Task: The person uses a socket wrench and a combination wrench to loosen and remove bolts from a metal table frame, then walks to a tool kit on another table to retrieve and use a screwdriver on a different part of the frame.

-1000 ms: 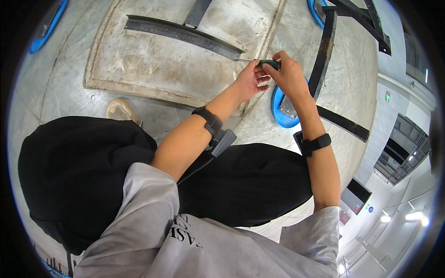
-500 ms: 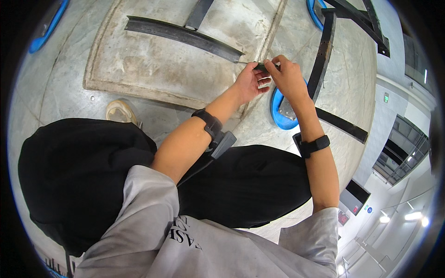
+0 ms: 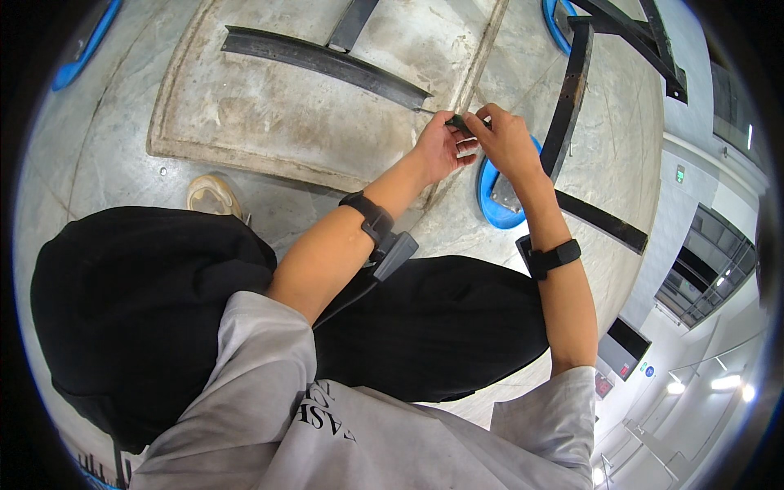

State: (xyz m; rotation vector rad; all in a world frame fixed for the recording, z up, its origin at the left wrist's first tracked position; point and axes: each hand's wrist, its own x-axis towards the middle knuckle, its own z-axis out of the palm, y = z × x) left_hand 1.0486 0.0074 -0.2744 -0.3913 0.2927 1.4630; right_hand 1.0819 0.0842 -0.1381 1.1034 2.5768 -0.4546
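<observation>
Both my hands meet at a screwdriver with a dark handle [image 3: 459, 123] and a thin metal shaft [image 3: 427, 110]. The shaft points left, to the right end of a black metal beam [image 3: 327, 65]; I cannot tell whether its tip is in a screw. My right hand [image 3: 508, 139] is closed on the rear of the handle, thumb and fingers pinching it. My left hand [image 3: 441, 151] holds the front of the handle between thumb and index finger, palm up, the other fingers loosely curled below. The beam lies on a stained pale board.
The stained board [image 3: 245, 135] has a raised rim. A black bar [image 3: 351, 24] meets the beam from above. At right stands a black metal frame [image 3: 567, 98], with a blue oval foot piece [image 3: 490, 192] beside my right forearm. My shoe [image 3: 214, 196] is by the board's near edge.
My right hand's fingers have shifted slightly around the handle. The left hand, the beam and the board stay nearly where they were.
</observation>
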